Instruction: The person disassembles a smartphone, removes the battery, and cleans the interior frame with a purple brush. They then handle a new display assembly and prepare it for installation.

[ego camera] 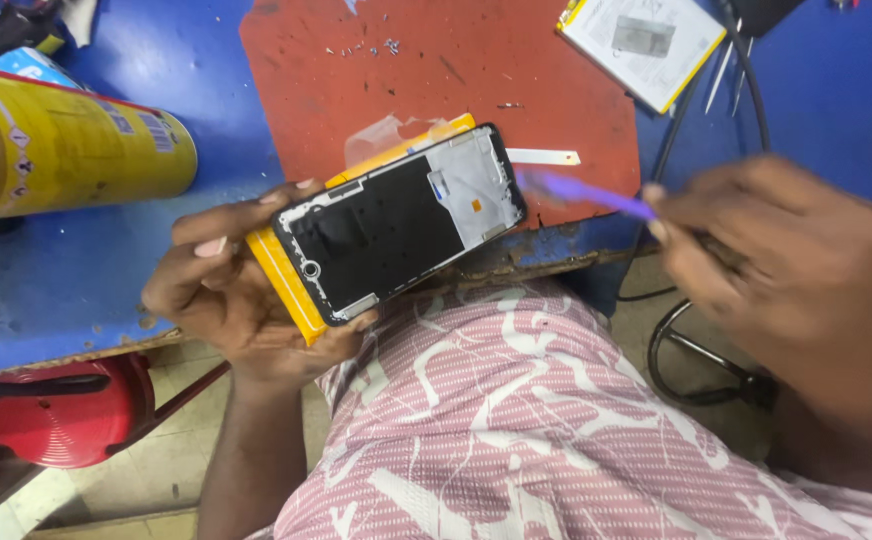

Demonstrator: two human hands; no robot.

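A yellow spray can point(66, 140) lies on its side at the left edge of the blue table point(76, 270). The left hand point(231, 290) is clamped around an opened phone frame point(401, 222) with a yellow backing, held over the table's front edge where a worn red mat point(436, 80) reaches it. The right hand point(786, 265) has its fingers closed on a purple tool point(581, 193), blurred, its tip seemingly just beside the frame's right end. A flat battery point(641, 45) rests near the mat's far right corner.
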